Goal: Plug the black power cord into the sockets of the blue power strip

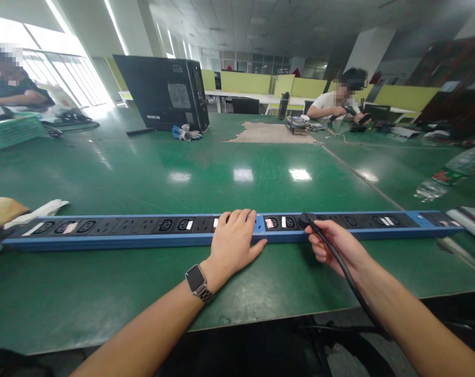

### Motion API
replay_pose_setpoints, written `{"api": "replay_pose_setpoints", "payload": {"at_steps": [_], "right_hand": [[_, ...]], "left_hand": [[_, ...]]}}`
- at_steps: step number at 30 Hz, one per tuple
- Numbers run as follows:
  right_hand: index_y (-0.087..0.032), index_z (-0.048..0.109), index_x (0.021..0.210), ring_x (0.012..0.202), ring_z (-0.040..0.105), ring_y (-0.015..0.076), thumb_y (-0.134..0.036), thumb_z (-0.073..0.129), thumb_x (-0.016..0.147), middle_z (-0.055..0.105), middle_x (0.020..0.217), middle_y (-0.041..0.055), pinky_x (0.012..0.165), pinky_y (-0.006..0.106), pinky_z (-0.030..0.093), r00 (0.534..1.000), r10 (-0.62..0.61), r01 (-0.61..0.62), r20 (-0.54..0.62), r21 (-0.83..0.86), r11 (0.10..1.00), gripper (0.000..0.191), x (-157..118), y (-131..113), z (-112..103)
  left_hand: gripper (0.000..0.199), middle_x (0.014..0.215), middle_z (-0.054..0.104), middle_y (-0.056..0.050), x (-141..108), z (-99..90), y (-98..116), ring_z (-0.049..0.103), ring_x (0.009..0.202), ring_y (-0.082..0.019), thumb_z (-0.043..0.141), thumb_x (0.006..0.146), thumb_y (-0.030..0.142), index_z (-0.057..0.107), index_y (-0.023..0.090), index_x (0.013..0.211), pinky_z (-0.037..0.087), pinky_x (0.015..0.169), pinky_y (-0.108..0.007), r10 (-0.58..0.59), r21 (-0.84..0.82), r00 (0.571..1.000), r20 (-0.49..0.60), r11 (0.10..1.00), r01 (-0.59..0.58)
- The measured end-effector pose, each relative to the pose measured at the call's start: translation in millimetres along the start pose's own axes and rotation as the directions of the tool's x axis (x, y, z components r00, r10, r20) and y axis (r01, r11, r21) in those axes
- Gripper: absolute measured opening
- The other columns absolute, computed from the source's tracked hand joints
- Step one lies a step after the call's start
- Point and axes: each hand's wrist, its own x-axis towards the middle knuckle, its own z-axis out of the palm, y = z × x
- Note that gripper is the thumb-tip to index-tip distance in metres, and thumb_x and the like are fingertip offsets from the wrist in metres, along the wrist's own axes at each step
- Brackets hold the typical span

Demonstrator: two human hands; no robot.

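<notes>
A long blue and black power strip [135,238] lies across the green table in front of me, with rows of sockets and several small white and red labels. My left hand [234,238] grips it near the middle, fingers over the top and thumb at the near side. To the right, my right hand [339,243] pinches a black plug [306,220] at a socket; I cannot tell how deep it sits. From the plug a black cable [349,277] runs down past my right forearm toward the table's front edge. The left wrist wears a watch.
A black computer case [162,94] stands at the back, with gloves [186,132] beside it. At right lies a plastic bottle [449,170]; at left, a green basket [15,131]. Two people sit across the table, one holding a dark tool. The table's front edge [261,320] is close.
</notes>
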Motion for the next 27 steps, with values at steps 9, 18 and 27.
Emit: {"api": "replay_pose_setpoints", "payload": {"at_steps": [9, 18, 27], "right_hand": [[-0.022, 0.05, 0.066, 0.039, 0.024, 0.0067, -0.052, 0.047, 0.084, 0.026, 0.047, -0.0067, 0.042, 0.026, 0.019, 0.93, -0.36, 0.358, -0.073, -0.037, 0.933, 0.035, -36.0, -42.1, -14.0], [-0.018, 0.048, 0.052, 0.036, 0.022, 0.0014, -0.045, 0.056, 0.086, 0.025, 0.041, -0.006, 0.047, 0.032, 0.006, 0.921, -0.002, -0.005, -0.389, -0.017, 1.0, 0.044, -32.0, -72.3, -122.9], [-0.017, 0.045, 0.048, 0.033, 0.019, 0.0019, -0.048, 0.056, 0.084, 0.023, 0.037, -0.0065, 0.045, 0.027, 0.006, 0.932, 0.06, -0.085, -0.358, -0.053, 0.995, 0.049, -1.5, -57.8, -139.7]], "left_hand": [[0.056, 0.126, 0.059, -0.014, -0.7, 1.2, -1.1, 0.051, 0.116, -0.031, 0.059, 0.083, 0.049, 0.05, 0.017, 0.128, 0.036, 0.1, -0.047, 0.002, -0.013, 1.0, -0.021, 1.0, -0.002], [0.058, 0.127, 0.058, -0.015, -0.1, 0.1, -0.9, 0.05, 0.117, -0.031, 0.059, 0.083, 0.049, 0.05, 0.014, 0.129, 0.035, 0.101, -0.047, -0.002, -0.018, 1.0, -0.013, 1.0, 0.002], [0.057, 0.127, 0.058, -0.014, 0.4, -0.6, 0.9, 0.051, 0.117, -0.031, 0.058, 0.084, 0.048, 0.05, 0.014, 0.129, 0.036, 0.1, -0.047, -0.008, 0.007, 1.0, -0.004, 1.0, 0.008]]}}
